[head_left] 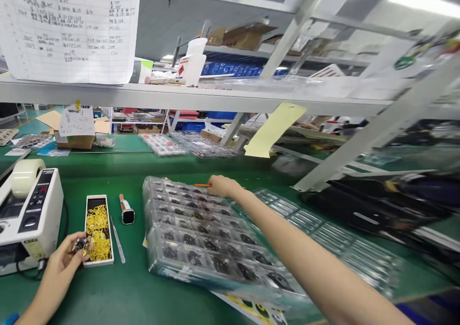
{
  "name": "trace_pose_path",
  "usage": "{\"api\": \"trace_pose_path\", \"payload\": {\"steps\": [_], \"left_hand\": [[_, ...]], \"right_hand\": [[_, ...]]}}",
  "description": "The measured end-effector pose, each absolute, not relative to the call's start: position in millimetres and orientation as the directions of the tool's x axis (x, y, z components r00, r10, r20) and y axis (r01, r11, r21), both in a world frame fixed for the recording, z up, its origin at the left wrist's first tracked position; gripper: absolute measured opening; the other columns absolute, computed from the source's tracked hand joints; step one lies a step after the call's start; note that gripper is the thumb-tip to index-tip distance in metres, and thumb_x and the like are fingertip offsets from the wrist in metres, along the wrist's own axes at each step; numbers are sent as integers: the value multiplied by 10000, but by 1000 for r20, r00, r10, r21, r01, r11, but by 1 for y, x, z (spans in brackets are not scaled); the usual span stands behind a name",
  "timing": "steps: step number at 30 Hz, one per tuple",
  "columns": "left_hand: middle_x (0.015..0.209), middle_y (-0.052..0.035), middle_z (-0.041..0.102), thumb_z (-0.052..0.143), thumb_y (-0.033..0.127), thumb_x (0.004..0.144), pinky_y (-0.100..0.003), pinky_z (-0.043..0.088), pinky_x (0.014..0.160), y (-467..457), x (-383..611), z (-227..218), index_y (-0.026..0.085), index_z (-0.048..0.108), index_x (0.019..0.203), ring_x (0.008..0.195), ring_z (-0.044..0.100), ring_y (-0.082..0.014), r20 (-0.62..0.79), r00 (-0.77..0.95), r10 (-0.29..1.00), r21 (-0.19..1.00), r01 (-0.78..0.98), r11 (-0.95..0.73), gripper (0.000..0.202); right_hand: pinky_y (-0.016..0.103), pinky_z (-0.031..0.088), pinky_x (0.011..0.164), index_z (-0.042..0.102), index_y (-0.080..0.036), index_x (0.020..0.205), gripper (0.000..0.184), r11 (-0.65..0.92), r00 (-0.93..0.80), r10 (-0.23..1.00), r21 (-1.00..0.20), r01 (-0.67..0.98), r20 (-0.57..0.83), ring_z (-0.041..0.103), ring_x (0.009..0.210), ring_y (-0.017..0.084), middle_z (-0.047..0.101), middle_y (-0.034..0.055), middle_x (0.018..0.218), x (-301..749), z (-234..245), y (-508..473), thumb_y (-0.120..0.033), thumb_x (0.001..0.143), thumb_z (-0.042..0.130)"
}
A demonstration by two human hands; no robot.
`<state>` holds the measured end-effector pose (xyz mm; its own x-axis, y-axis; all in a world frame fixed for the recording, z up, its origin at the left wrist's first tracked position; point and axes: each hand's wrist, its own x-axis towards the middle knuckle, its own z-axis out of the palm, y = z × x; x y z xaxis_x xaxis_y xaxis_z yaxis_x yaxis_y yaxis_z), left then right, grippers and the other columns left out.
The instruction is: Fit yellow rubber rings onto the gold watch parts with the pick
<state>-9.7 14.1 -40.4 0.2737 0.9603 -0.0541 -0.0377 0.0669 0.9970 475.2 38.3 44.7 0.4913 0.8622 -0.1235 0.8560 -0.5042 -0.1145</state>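
My left hand [64,262] pinches a small round dark part [81,245] with metallic bits, perhaps a watch movement, at the left rim of a white box [110,238]. Yellow rings [98,229] fill that box. At the far edge of a stack of transparent compartment trays [179,262], my right hand [224,186] is closed around a thin orange stick-like tool [203,185]; its kind cannot be made out. Dark round parts [219,265] lie in the tray's compartments. My right forearm reaches across the stack's right side.
A tape dispenser [39,210] stands at the left. Tweezers [118,241] and a smartwatch [127,214] lie between box and trays. Another transparent tray [323,234] is at the right. A shelf beam [201,97] crosses above, with a yellow paper strip [275,131] hanging from it.
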Motion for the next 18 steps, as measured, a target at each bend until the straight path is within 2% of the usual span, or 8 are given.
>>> {"api": "trace_pose_path", "payload": {"steps": [3,5,7,8,10,12,14,18], "left_hand": [[1148,-70,666,731,541,656,-338,562,874,10,-3,-29,212,609,1114,1001,667,-261,-57,279,959,993,-83,83,577],[1150,-64,660,739,519,659,-351,531,930,6,4,-18,219,611,1130,1010,664,-256,-69,326,943,988,-110,110,573],[1115,-68,666,736,490,678,-366,499,973,2,12,-6,202,641,1080,1025,656,-258,-100,380,920,981,-116,155,503],[1096,-71,667,724,476,698,-372,488,987,0,17,0,189,658,1034,1037,649,-261,-117,406,906,976,-124,182,447],[1070,-76,664,679,450,751,-395,473,1004,-2,25,8,165,673,936,1039,647,-265,-137,458,878,951,-188,246,340],[1021,-77,673,630,382,798,-435,457,1017,-1,30,11,156,664,926,996,665,-257,-150,506,850,906,-274,324,262],[998,-66,687,596,244,802,-470,431,1036,3,31,7,172,636,1029,951,681,-233,-176,518,837,855,-342,391,241],[1103,-52,679,558,64,732,-464,388,1081,10,25,-9,201,583,1157,1056,638,-211,-199,487,850,807,-411,424,447]], "right_hand": [[269,448,615,672,-108,882,243,-381,390,921,-253,889,-15,603,681,171,649,51,729,433,54,29,-285,893,507],[253,439,617,665,-135,942,323,-252,285,958,-354,901,43,597,686,164,662,40,771,393,52,17,-351,916,425],[244,445,631,655,-162,898,364,-92,157,983,-475,875,100,598,709,161,666,29,806,345,44,1,-424,908,402],[250,448,626,652,-159,852,350,53,73,981,-609,792,181,599,714,171,665,39,796,321,40,-6,-434,887,438],[255,445,603,635,-177,767,307,251,-5,949,-746,617,315,591,696,172,647,37,755,275,31,-17,-422,867,481],[264,452,611,623,-190,725,244,385,-26,901,-772,506,432,592,707,173,637,41,758,238,21,-23,-359,858,508],[283,467,645,635,-200,740,186,459,-27,864,-765,452,503,602,746,181,642,50,794,211,10,-21,-294,853,520],[308,477,662,671,-221,781,131,492,11,841,-772,402,542,596,754,187,630,48,793,188,-11,-14,-245,829,553]]}}
